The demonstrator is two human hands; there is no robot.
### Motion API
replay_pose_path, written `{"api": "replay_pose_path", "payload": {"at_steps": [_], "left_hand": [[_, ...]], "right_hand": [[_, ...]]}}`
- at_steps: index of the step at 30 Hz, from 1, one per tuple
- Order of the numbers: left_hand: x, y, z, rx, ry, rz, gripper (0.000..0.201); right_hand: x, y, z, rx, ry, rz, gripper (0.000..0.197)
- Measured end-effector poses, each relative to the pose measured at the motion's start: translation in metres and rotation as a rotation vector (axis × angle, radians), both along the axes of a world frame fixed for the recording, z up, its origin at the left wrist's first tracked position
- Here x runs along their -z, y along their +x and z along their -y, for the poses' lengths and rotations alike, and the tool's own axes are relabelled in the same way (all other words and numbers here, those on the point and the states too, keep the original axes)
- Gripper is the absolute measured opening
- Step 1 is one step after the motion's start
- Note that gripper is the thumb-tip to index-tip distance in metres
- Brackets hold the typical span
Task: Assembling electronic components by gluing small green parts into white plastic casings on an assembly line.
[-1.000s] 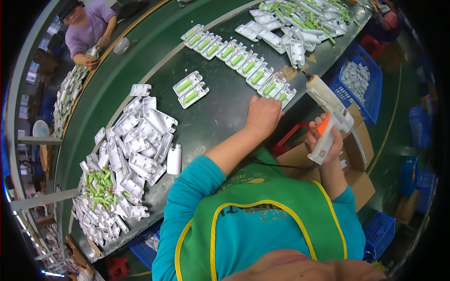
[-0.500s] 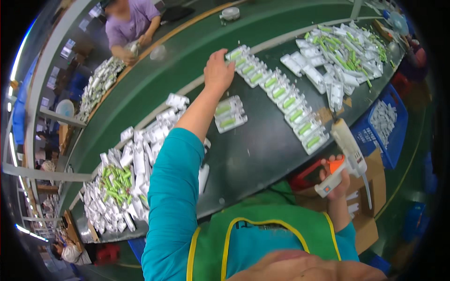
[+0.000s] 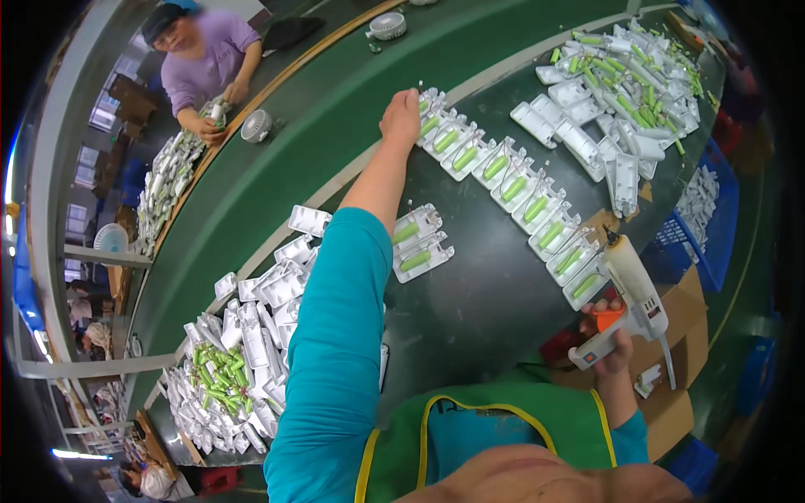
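A long row of white plastic shells, each with a green battery cell in it, runs slantwise over the dark table. At the row's far end is my left hand, its fingers closed beside the last shell; what they pinch, if anything, is hidden. My right hand grips a white glue gun with an orange trigger, its nozzle up near the row's near end. Two more shells with cells lie side by side, apart from the row, right of my left forearm.
Heaps of white shells and green cells lie at the left, another heap at the far right. Beyond is a green conveyor belt with small white fans. A blue crate and cardboard box stand right. Across sits a co-worker.
The view has shifted, so most things sit lower in it. My left hand stays at the row's far end, its fingers more curled. The glue gun remains in my right hand.
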State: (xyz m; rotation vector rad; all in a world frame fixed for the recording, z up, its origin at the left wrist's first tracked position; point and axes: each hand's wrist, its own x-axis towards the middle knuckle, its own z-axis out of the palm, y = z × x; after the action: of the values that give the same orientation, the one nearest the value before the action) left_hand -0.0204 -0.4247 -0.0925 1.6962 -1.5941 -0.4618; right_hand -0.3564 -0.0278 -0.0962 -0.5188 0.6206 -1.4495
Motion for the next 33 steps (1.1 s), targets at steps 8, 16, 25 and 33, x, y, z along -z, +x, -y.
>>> {"api": "replay_pose_path", "payload": {"at_steps": [8,16,25,33], "left_hand": [[-0.002,-0.02,0.003,-0.003,-0.099,-0.075,0.049],[-0.002,-0.03,0.003,0.122,-0.118,-0.061,0.046],[-0.001,-0.045,0.009,0.13,-0.067,-0.026,0.043],[-0.028,-0.025,-0.011,-0.053,-0.181,0.029,0.041]], "right_hand": [[0.004,0.003,0.004,0.027,-0.019,0.002,0.049],[0.005,0.002,-0.003,0.064,0.013,0.029,0.049],[0.007,0.002,-0.003,0.104,0.026,0.052,0.048],[0.014,-0.002,-0.005,0.121,0.009,0.085,0.048]]}}
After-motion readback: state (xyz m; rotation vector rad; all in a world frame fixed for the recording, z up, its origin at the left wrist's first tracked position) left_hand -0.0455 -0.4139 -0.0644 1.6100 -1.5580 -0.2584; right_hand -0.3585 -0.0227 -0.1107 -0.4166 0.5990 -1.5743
